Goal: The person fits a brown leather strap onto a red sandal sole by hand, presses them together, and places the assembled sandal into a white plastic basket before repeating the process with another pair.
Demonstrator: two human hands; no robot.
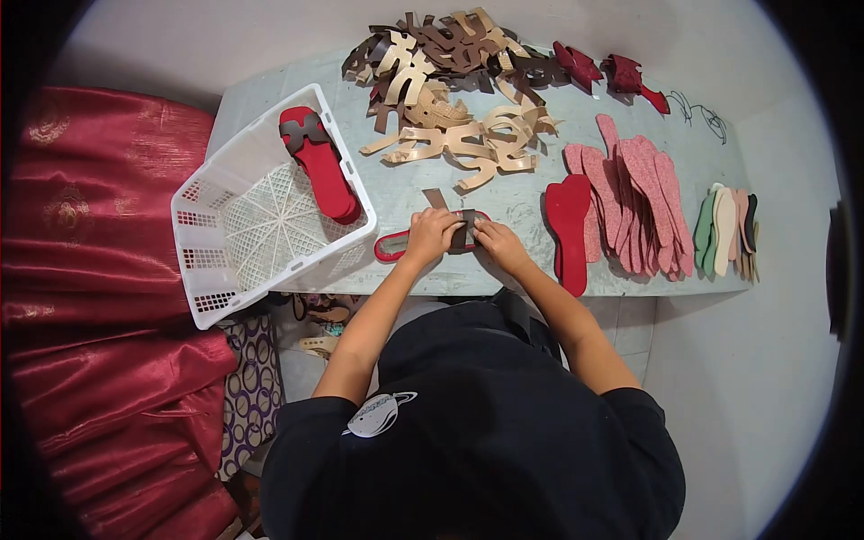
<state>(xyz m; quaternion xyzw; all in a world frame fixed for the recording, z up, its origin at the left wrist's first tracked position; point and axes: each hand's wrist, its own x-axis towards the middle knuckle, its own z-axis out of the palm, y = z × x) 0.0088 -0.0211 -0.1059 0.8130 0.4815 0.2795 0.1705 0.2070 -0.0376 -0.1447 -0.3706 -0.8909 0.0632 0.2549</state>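
Observation:
A red-edged sandal sole [390, 247] lies crosswise near the front edge of the table, with its greyish inner face upward. Across it runs a dark brown strap [465, 230], and one strap end sticks up past my fingers. My left hand [433, 236] is closed on the strap at the middle of the sole. At the sole's right end, my right hand [500, 246] grips the strap and sole edge with bent fingers. Both hands partly hide how strap and sole meet.
A white plastic basket [252, 184] at left holds red sandals [322, 171] with dark straps. Brown and beige strap pieces [450, 139] are heaped at the back. Red soles [569, 229], pink soles [634, 202] and green and cream soles [720, 229] lie at right.

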